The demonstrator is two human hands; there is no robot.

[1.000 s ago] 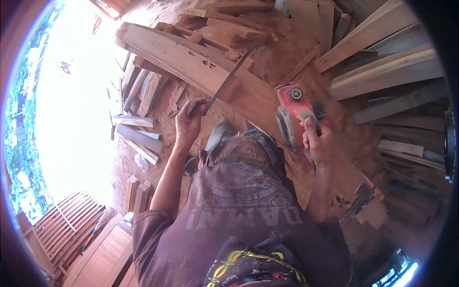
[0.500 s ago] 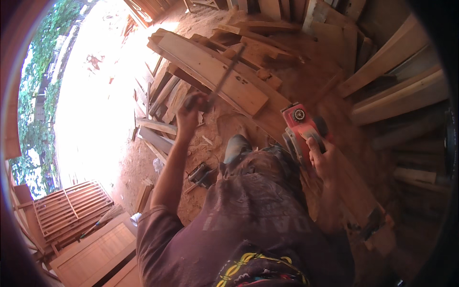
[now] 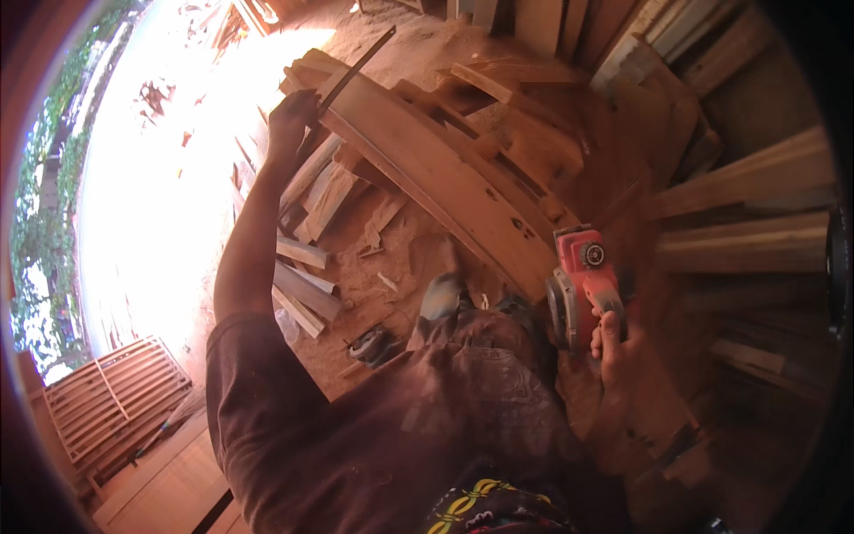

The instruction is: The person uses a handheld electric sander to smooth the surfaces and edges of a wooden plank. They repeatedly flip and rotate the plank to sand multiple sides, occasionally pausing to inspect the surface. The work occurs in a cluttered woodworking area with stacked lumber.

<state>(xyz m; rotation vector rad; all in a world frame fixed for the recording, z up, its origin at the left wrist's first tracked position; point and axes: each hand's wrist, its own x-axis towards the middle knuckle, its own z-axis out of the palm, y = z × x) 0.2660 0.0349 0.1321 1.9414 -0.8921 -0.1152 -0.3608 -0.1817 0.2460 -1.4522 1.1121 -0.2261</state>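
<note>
- At the curved plank's (image 3: 445,178) far end, left hand (image 3: 292,120) grips a thin dark strip (image 3: 356,69).
- At its near end, right hand (image 3: 614,347) grips a red planer (image 3: 583,285).

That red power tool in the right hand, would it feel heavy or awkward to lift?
Probably fairly heavy for its size: the red power tool looks blocky, with a solid body. It likely stays rigid and won't roll. The right hand grips its rear handle, so the front may tend to dip.
</note>
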